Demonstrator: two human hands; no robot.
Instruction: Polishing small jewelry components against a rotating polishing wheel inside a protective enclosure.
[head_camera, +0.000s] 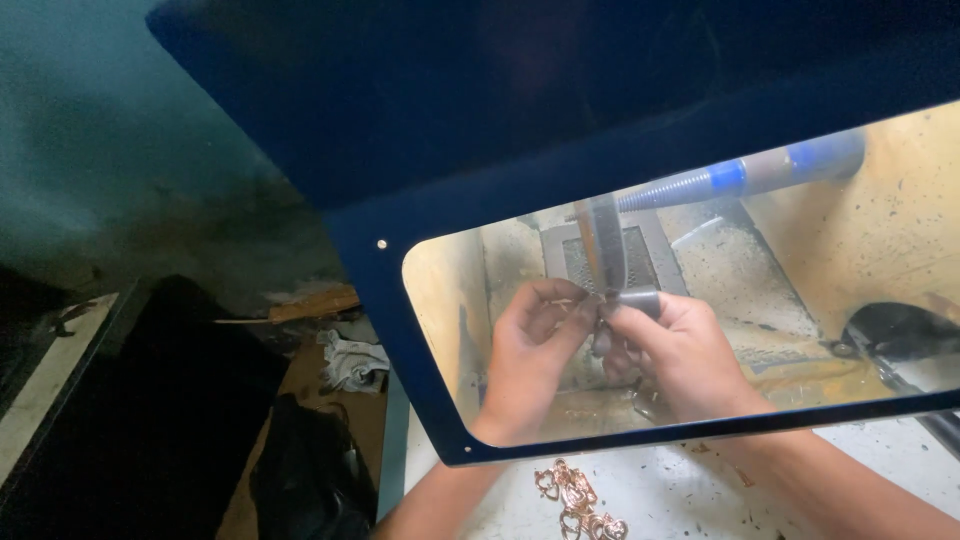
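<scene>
- Both hands are inside the blue cabinet (560, 140), seen through its clear window (800, 280).
- The left hand (525, 360) is up with fingers curled, its fingertips pinching a small piece (603, 312) right where the two hands meet.
- The right hand (680, 355) comes in from the other side, fingers clenched on that same small piece, thumb pressed against the left hand's fingertips.
- What the piece is stays hard to call through the hazy pane; it looks like a little dark metal item, possibly jewellery.
- Straight above the fingertips a grey nozzle (603, 240) points down, nearly touching them.
- A blue and grey hose (745, 175) runs off above and beyond the right hand.
- Behind the hands, a metal grate (640, 255) sits in the cabinet floor.
- Below the wrists, outside the window, a pile of copper-coloured heart-shaped pendants (575, 500) lies on the white counter (680, 490).
- Well off past the left hand, a crumpled white rag (352, 362) lies on a brown surface.
</scene>
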